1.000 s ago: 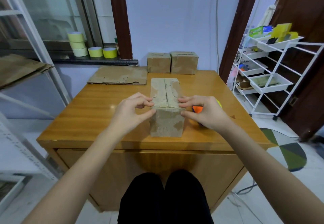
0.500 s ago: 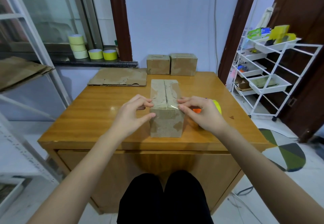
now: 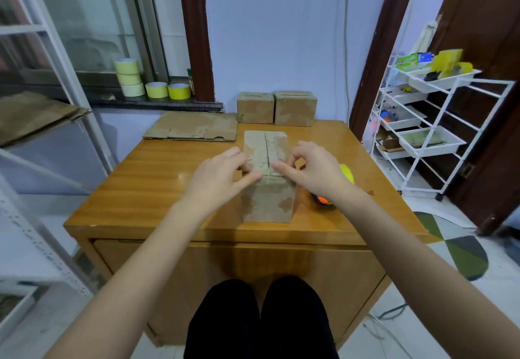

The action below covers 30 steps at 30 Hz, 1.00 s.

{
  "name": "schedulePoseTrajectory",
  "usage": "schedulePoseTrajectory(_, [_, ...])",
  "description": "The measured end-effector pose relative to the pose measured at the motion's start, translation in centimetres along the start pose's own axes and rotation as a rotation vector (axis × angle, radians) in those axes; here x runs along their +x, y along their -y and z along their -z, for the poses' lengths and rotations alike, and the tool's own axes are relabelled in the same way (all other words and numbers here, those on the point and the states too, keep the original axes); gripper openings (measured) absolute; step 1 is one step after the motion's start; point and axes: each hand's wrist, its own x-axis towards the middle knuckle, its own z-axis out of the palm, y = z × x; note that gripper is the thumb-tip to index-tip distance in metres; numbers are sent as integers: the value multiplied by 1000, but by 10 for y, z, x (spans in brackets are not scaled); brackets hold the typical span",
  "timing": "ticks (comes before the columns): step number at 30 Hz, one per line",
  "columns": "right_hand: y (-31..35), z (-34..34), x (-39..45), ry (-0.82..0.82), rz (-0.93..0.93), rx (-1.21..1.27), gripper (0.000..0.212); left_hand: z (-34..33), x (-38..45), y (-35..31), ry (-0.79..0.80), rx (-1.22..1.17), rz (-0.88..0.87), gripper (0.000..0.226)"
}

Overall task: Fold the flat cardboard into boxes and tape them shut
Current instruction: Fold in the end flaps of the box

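Note:
A folded cardboard box [image 3: 267, 204] stands upright in the middle of the wooden table [image 3: 146, 190], its top flaps meeting at a centre seam. My left hand [image 3: 218, 178] grips the box's top near edge from the left, thumb along the edge and fingers curled on the top. From the other side my right hand [image 3: 315, 170] holds the same edge, its thumb reaching the seam. A yellow and orange tape dispenser [image 3: 347, 173] lies just right of the box, partly hidden by my right wrist. One flat cardboard sheet [image 3: 194, 130] lies at the back left.
Two closed boxes [image 3: 255, 107] [image 3: 295, 108] stand side by side at the table's far edge. Tape rolls [image 3: 156, 90] sit on the window sill. A white wire cart [image 3: 430, 139] stands to the right, and a shelf with more cardboard [image 3: 33, 116] to the left.
Both hands have moved inward along the box's top near edge, the thumbs closing toward the centre seam. The box has stayed in place.

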Motion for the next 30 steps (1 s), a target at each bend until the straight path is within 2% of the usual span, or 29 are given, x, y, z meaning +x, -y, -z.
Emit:
schedulePoseTrajectory(4, [-16, -18, -17, -85, 125, 55, 34, -11, -12, 5, -137, 147, -214, 34])
schedulePoseTrajectory(6, [-29, -29, -28, -101, 200, 83, 31, -20, -20, 9, -169, 142, -230, 34])
schedulePoseTrajectory(9, [-35, -40, -39, -133, 244, 132, 28, -28, -26, 8, -180, 61, -183, 38])
schedulePoseTrajectory(12, [-28, -39, -38, -153, 169, 192, 30, -27, -27, 1, -177, 9, -116, 37])
schedulePoseTrajectory(16, [-16, -40, -36, -193, 94, 143, 40, -27, -20, -11, -128, 43, 52, 43])
schedulePoseTrajectory(18, [-15, -42, -35, -207, 76, 162, 35, -28, -18, -12, -123, 64, 74, 44])
schedulePoseTrajectory(21, [-23, -40, -34, -172, 118, 336, 21, -25, -18, -7, -126, 15, 41, 39])
schedulePoseTrajectory(25, [-32, -30, -36, -53, 137, 564, 20, -18, -23, 1, -89, -181, 11, 23])
schedulePoseTrajectory(30, [-31, -23, -34, -5, 118, 587, 10, -12, -25, 4, -34, -427, 106, 14])
